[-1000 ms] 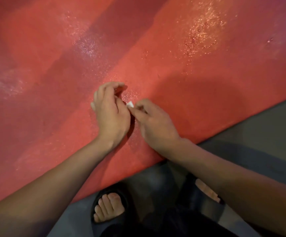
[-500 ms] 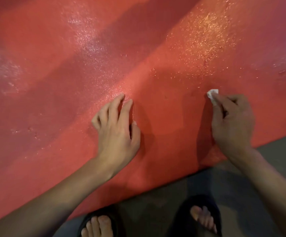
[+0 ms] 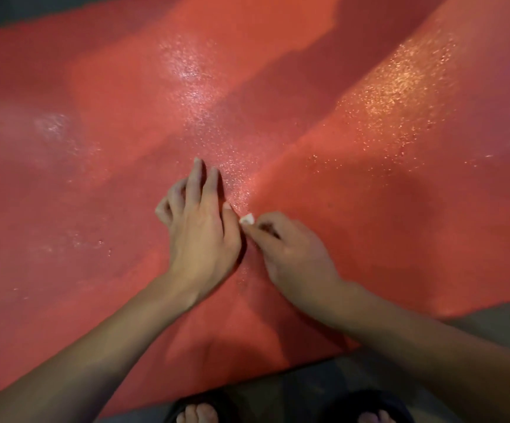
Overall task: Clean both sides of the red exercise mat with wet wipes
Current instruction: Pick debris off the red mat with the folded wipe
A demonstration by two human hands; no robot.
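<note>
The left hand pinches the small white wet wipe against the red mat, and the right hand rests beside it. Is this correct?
Not quite: in the head view the right hand pinches the small white wet wipe; the left hand rests on the red textured exercise mat beside it.

Bare forearms, black open-toed slippers (image 3: 198, 406)

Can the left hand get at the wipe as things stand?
Probably yes. The left hand rests on the mat right beside the wipe, which the right hand pinches; nothing lies between them, though little of the wipe shows.
</note>
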